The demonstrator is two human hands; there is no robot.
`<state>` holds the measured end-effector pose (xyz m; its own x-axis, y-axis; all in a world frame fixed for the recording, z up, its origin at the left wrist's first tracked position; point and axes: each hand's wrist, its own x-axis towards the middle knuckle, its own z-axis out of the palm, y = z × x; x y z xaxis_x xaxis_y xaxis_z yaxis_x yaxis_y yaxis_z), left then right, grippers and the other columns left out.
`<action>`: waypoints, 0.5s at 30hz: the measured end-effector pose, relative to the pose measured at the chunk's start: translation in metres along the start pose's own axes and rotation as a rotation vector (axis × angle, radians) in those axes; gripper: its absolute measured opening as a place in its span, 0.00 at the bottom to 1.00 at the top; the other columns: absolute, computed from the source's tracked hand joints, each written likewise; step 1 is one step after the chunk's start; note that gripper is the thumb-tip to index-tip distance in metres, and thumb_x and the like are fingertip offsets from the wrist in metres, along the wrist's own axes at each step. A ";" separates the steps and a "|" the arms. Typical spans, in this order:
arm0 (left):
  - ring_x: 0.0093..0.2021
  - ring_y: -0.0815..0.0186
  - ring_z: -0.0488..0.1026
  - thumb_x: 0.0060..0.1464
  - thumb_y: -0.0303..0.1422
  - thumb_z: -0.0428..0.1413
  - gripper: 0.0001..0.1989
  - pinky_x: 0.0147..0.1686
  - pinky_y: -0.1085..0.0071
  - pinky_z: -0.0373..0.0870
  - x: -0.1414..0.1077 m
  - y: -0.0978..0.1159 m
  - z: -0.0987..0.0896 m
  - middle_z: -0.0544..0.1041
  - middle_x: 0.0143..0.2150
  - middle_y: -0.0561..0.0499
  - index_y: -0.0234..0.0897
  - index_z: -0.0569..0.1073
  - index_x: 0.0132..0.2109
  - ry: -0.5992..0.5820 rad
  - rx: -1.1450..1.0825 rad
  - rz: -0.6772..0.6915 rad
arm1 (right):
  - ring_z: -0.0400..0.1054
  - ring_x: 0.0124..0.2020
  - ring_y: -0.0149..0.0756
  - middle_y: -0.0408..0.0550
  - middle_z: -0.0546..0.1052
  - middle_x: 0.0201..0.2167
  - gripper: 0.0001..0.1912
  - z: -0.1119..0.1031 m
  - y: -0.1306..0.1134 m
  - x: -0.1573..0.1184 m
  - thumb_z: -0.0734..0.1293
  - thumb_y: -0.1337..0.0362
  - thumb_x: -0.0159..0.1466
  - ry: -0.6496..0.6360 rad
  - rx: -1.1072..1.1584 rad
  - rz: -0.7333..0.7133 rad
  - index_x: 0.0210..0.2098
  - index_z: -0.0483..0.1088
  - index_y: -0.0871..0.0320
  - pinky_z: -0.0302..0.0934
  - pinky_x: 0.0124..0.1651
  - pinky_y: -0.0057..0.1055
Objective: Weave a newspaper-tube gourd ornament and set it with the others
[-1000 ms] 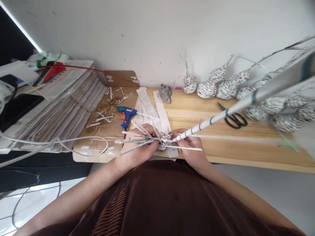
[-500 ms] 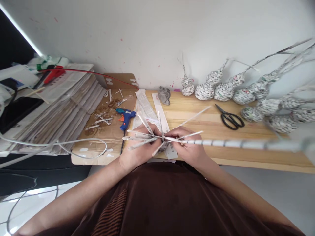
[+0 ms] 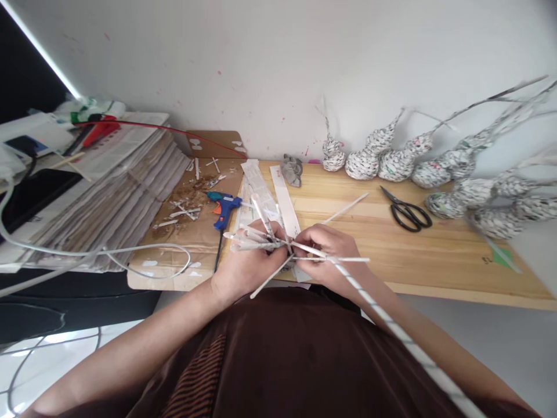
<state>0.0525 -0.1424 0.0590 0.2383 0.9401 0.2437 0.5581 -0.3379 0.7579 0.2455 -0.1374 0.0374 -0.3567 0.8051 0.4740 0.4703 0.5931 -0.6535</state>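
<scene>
My left hand (image 3: 250, 267) is closed around a bundle of rolled paper sticks (image 3: 248, 239) that fan out over its fingers and point left and up. Against it, my right hand (image 3: 328, 255) pinches sticks where they cross. One long striped paper tube (image 3: 391, 325) runs from my right fingers over the right forearm toward the lower right. Another thin stick (image 3: 348, 259) lies across the back of the right hand. A woven lump under the fingers is mostly hidden.
Behind on the left are a blue glue gun (image 3: 225, 210), paper scraps (image 3: 185, 213) and stacked newspapers (image 3: 130, 191). Black scissors (image 3: 407, 213) lie right, before woven gourd shapes (image 3: 363, 162). Paper strips (image 3: 285, 200) and a grey lump (image 3: 291, 170) sit beyond my hands.
The long striped tube has swung from pointing right to pointing down and right. A short stick by the left hand now slants further down. Both hands keep their hold.
</scene>
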 end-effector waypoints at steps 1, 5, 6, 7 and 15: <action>0.34 0.64 0.77 0.54 0.27 0.58 0.03 0.35 0.70 0.74 0.000 0.000 0.000 0.80 0.31 0.51 0.37 0.76 0.33 -0.008 -0.011 -0.015 | 0.73 0.30 0.33 0.44 0.78 0.30 0.06 0.003 0.002 -0.001 0.70 0.73 0.57 0.032 -0.016 0.021 0.33 0.73 0.56 0.65 0.35 0.27; 0.33 0.65 0.76 0.54 0.26 0.59 0.03 0.35 0.69 0.73 0.003 0.000 0.000 0.78 0.31 0.51 0.36 0.74 0.32 -0.002 -0.023 -0.027 | 0.74 0.30 0.35 0.45 0.79 0.30 0.05 0.010 0.006 -0.003 0.68 0.70 0.58 0.084 0.048 0.069 0.34 0.73 0.56 0.67 0.34 0.29; 0.33 0.65 0.76 0.54 0.26 0.59 0.03 0.36 0.69 0.73 0.003 0.000 0.000 0.78 0.31 0.51 0.36 0.74 0.32 0.001 -0.016 -0.011 | 0.75 0.30 0.36 0.45 0.79 0.30 0.05 0.010 0.006 -0.003 0.68 0.70 0.59 0.083 0.063 0.056 0.34 0.73 0.56 0.67 0.35 0.29; 0.34 0.65 0.76 0.54 0.25 0.59 0.03 0.36 0.69 0.72 0.003 0.000 0.000 0.78 0.31 0.52 0.36 0.74 0.32 0.003 -0.005 0.004 | 0.75 0.31 0.36 0.46 0.79 0.30 0.04 0.009 0.006 -0.004 0.68 0.69 0.60 0.076 0.068 0.037 0.35 0.73 0.56 0.67 0.35 0.30; 0.35 0.66 0.75 0.55 0.24 0.58 0.04 0.38 0.70 0.72 0.002 0.001 -0.002 0.78 0.32 0.52 0.36 0.75 0.34 -0.011 -0.035 0.048 | 0.75 0.33 0.38 0.47 0.79 0.31 0.04 0.010 0.008 -0.006 0.68 0.69 0.61 0.076 -0.056 -0.020 0.35 0.72 0.54 0.67 0.38 0.32</action>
<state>0.0524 -0.1407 0.0611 0.2730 0.9222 0.2741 0.5173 -0.3809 0.7664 0.2431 -0.1376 0.0240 -0.3054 0.7905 0.5309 0.5091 0.6067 -0.6106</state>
